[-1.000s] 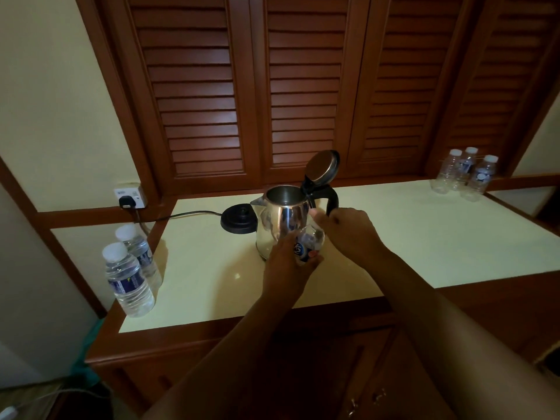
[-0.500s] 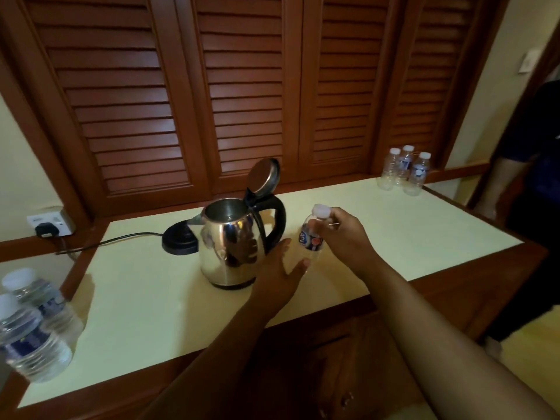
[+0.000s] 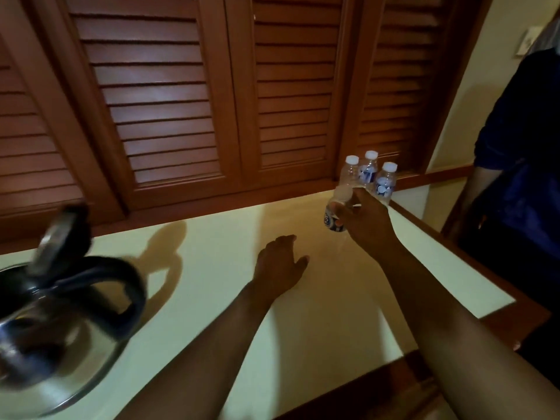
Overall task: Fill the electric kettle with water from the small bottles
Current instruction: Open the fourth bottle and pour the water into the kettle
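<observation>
Gripping a small bottle, the right hand hovers.

Pale yellow tabletop w/ wood edging is carrying kettle at left edge, three small bottles at far-right corner.

Both forearms are bare from the frame's bottom edge to the wrists; left hand and right hand wear no rings, watch or gloves.

Blurred kettle seems silver, black-handled; counter pale yellow.
</observation>
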A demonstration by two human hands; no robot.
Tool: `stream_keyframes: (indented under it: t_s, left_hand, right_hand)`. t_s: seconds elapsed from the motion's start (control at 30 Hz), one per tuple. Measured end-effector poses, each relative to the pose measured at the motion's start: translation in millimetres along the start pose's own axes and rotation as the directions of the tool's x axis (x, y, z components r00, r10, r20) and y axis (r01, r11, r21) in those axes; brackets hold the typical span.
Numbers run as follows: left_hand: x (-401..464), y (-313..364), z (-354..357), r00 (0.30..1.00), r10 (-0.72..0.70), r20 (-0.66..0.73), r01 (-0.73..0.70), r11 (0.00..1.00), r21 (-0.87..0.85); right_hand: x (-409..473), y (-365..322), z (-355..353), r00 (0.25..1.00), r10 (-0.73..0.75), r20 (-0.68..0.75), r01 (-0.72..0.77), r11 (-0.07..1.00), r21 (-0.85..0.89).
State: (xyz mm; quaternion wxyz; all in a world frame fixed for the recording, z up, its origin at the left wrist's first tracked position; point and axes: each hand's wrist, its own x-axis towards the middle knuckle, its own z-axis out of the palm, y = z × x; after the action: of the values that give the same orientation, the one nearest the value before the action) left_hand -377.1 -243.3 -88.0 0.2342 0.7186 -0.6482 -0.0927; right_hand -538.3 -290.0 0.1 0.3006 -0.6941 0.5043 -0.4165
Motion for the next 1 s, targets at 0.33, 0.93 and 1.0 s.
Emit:
stream_keyframes:
  t_s: [0.33, 0.93, 1.0]
  left_hand:
    - [107, 36, 54, 0.993, -0.027, 0.117, -0.012, 0.946, 0.323]
    - [121, 41, 78, 0.991, -0.015, 0.136, -0.031, 0.944, 0.33]
    - [120, 41, 77, 0.99, -0.023, 0.139, -0.022, 0.949, 0.315]
  right_hand:
    - [103, 60, -32, 0.996, 0.066, -0.061, -0.069, 0.996, -0.049]
    - [99, 118, 1, 0.981, 0.163, -0.102, -0.172, 0.981, -0.089]
    - [96, 126, 5, 0.973, 0.216, -0.088, -0.224, 0.97, -0.098]
